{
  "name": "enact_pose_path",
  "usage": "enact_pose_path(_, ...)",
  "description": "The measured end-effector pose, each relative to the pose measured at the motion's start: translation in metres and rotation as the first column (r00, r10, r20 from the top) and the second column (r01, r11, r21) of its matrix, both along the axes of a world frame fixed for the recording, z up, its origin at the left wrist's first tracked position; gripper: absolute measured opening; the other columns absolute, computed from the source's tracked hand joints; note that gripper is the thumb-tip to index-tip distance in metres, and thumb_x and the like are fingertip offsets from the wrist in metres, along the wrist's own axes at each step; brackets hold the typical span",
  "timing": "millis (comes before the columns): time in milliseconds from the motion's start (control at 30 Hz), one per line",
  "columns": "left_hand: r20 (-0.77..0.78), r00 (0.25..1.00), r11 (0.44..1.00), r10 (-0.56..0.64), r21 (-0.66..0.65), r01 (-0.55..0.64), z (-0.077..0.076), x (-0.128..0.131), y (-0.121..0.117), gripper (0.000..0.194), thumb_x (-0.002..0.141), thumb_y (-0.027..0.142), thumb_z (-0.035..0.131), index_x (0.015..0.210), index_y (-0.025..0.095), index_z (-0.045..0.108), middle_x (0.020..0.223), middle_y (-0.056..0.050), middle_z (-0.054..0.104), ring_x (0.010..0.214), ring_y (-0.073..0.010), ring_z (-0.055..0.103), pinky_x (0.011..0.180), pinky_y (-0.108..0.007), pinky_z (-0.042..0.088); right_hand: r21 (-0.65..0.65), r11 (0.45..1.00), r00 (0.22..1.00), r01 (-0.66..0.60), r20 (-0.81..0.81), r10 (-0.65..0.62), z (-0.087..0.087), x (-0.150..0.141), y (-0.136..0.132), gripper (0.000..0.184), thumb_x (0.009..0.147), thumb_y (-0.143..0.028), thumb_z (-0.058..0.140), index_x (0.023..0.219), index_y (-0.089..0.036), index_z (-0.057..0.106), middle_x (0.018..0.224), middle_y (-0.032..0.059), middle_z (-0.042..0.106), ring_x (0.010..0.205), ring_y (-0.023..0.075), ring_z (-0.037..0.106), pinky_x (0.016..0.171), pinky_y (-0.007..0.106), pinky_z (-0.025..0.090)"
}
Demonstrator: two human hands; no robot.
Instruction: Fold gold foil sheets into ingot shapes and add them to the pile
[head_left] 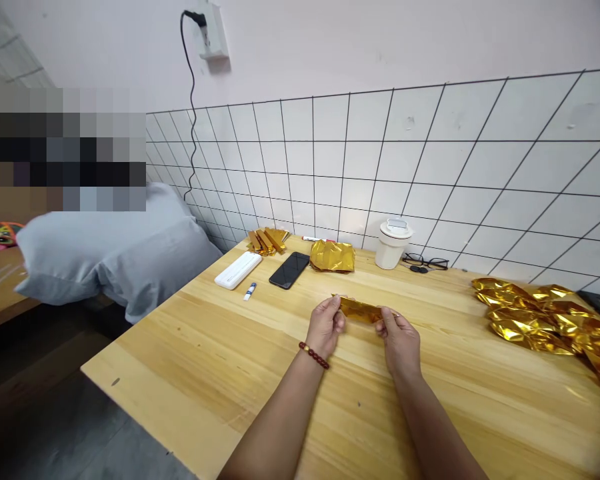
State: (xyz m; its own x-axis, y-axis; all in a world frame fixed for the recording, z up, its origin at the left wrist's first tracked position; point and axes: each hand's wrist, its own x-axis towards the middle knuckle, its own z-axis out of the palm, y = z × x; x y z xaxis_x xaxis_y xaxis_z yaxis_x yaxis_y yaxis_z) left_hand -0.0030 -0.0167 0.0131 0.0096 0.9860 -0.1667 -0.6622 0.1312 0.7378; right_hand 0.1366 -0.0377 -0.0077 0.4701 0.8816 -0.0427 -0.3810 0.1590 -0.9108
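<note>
A narrow strip of shiny gold foil paper [361,311] is stretched between my two hands, just above the wooden table. My left hand [325,325], with a dark red bead bracelet [314,355] on its wrist, pinches the strip's left end. The right end is gripped by my right hand [401,337], thumb on top. Beyond them lies a stack of gold foil sheets [333,257], somewhat creased. Several folded gold foil strips [267,241] are piled at the table's back left corner. Large crumpled gold foil [540,317] spreads over the right side.
On the wooden table [190,373] are a white power bank [238,270], a black phone [289,270], a small blue-and-white stick [250,291], a lidded white cup [393,245] and black glasses [427,262]. A person in a grey shirt [115,247] is at the left. A tiled wall stands behind.
</note>
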Motion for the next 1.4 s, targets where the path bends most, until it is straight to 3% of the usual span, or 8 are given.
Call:
enact_pose_path(200,0.095,0.995,0.999,-0.041,0.004,0.041,0.005,0.001,-0.003,0.048,0.059,0.041,0.090,0.093,0.014,0.069,0.093,-0.007,0.075,0.047,-0.0034,0.056,0.044,-0.016,0.042,-0.002,0.999,0.999,-0.051,0.010,0.051,-0.003,0.001,0.001,0.050,0.057,-0.053,0.085,0.092,-0.019,0.073,0.066,0.0022,0.071,0.059,0.0147,0.062,0.061,0.030,0.052)
enact_pose_path(300,0.020,0.999,0.999,-0.031,0.010,0.031,0.004,0.004,-0.005,0.056,0.054,0.041,0.092,0.098,0.015,0.068,0.086,-0.005,0.074,0.047,-0.0045,0.057,0.043,-0.016,0.040,0.009,0.998,0.997,-0.066,0.031,0.066,-0.005,0.001,0.001,0.050,0.057,-0.052,0.086,0.093,-0.019,0.073,0.068,0.0028,0.072,0.062,0.0154,0.064,0.065,0.031,0.054)
enact_pose_path(400,-0.062,0.998,1.000,-0.004,0.025,0.006,0.001,0.007,-0.005,0.052,0.050,0.041,0.093,0.084,0.012,0.068,0.069,-0.001,0.068,0.044,-0.0050,0.054,0.041,-0.016,0.036,0.007,0.995,0.995,-0.095,0.030,0.095,-0.003,0.001,-0.001,0.051,0.057,-0.052,0.086,0.094,-0.019,0.073,0.067,0.0022,0.071,0.064,0.0152,0.065,0.066,0.031,0.054)
enact_pose_path(600,-0.140,0.990,0.999,0.001,0.049,0.006,0.000,0.010,-0.005,0.049,0.050,0.045,0.092,0.075,0.011,0.067,0.061,-0.001,0.065,0.041,-0.0063,0.053,0.041,-0.019,0.034,0.011,0.993,0.991,-0.121,-0.047,0.121,0.010,-0.001,-0.005,0.057,0.056,-0.046,0.089,0.104,-0.023,0.069,0.093,0.0035,0.076,0.051,0.0079,0.058,0.051,0.024,0.047)
enact_pose_path(667,-0.152,0.988,0.999,0.005,0.052,0.003,0.000,0.010,-0.006,0.049,0.050,0.045,0.092,0.075,0.011,0.067,0.059,0.000,0.064,0.042,-0.0067,0.053,0.041,-0.019,0.034,0.004,0.992,0.991,-0.125,-0.037,0.125,0.010,-0.001,-0.005,0.053,0.055,-0.047,0.089,0.096,-0.021,0.070,0.089,0.0040,0.076,0.047,0.0073,0.055,0.047,0.024,0.044)
enact_pose_path(833,-0.124,0.992,0.999,0.001,0.041,0.004,0.000,0.010,-0.004,0.051,0.049,0.044,0.092,0.077,0.011,0.066,0.064,-0.001,0.066,0.042,-0.0057,0.053,0.042,-0.018,0.035,-0.025,0.990,0.990,-0.138,-0.043,0.137,0.001,0.001,-0.002,0.051,0.051,-0.049,0.090,0.086,-0.019,0.070,0.062,0.0017,0.070,0.055,0.0136,0.062,0.057,0.027,0.051)
enact_pose_path(1100,0.027,1.000,0.999,-0.010,0.036,0.009,0.000,0.007,-0.004,0.056,0.056,0.032,0.090,0.100,0.014,0.062,0.089,-0.005,0.073,0.058,-0.0075,0.063,0.057,-0.020,0.047,0.041,0.989,0.990,-0.141,-0.004,0.141,-0.005,0.001,-0.001,0.050,0.056,-0.048,0.089,0.092,-0.018,0.071,0.075,0.0052,0.075,0.069,0.0165,0.068,0.073,0.032,0.054)
enact_pose_path(1400,-0.102,0.995,0.997,-0.005,0.073,0.012,-0.003,0.015,-0.008,0.051,0.065,0.036,0.086,0.103,0.013,0.062,0.099,-0.010,0.073,0.059,-0.0093,0.064,0.056,-0.021,0.047,0.042,0.998,0.999,-0.047,-0.019,0.047,-0.003,0.001,-0.001,0.047,0.062,-0.047,0.086,0.095,-0.018,0.068,0.085,0.0035,0.074,0.066,0.0130,0.065,0.071,0.030,0.053)
